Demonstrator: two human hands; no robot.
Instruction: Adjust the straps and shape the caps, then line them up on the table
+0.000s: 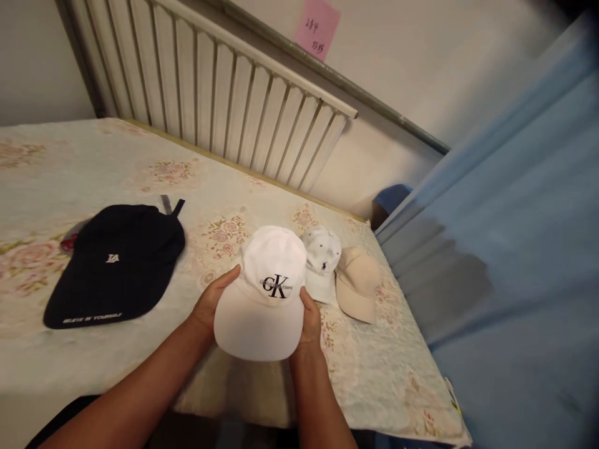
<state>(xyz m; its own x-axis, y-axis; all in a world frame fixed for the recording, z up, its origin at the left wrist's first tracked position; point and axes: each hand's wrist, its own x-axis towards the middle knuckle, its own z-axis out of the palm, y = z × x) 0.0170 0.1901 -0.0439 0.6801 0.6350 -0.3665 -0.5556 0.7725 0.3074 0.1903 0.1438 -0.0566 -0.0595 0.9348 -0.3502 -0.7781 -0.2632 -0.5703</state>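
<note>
A white baseball cap (260,318) with a black "CK" logo is held up between my hands, its brim toward me. My left hand (213,302) grips its left side, with the thumb on the edge and the other fingers hidden beneath. On the opposite side my right hand (309,318) is closed on the cap in the same way. Just behind it to the right lies a second white cap (322,252) with a small dark emblem. Beside that one rests a beige cap (360,280). Farther left lies a black cap (124,262) with white "LA" letters and brim text.
The caps lie on a bed with a pale floral sheet (262,199). A white radiator (224,93) runs along the wall behind, with a pink note (318,28) above it. Blue curtains (515,249) hang at the right edge of the bed.
</note>
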